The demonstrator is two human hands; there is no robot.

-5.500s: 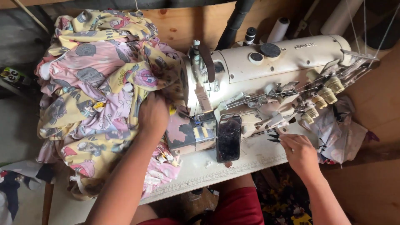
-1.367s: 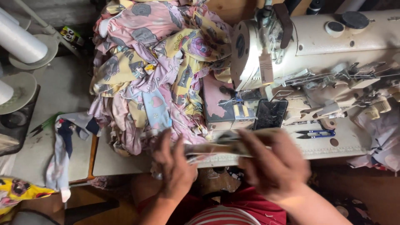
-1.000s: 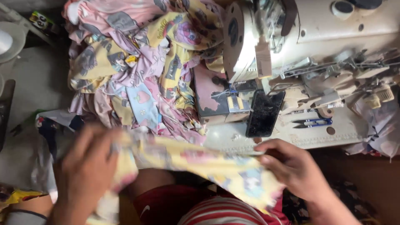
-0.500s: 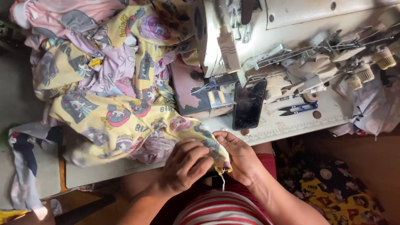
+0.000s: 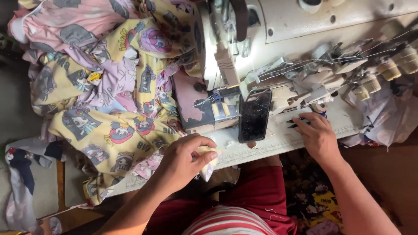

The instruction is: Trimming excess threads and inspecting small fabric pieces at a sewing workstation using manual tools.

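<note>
Soft even daylight, dim shadowed edges, slight motion blur

We see the sewing machine (image 5: 313, 26) at the far side of the table (image 5: 261, 150), with the fabric pile (image 5: 109, 87) to its left. A phone (image 5: 254, 115) leans against the machine's front. The left hand (image 5: 185, 159) rests at the table's near edge; the right hand (image 5: 318, 135) lies right of the phone, on the scissors (image 5: 300, 123).
</note>
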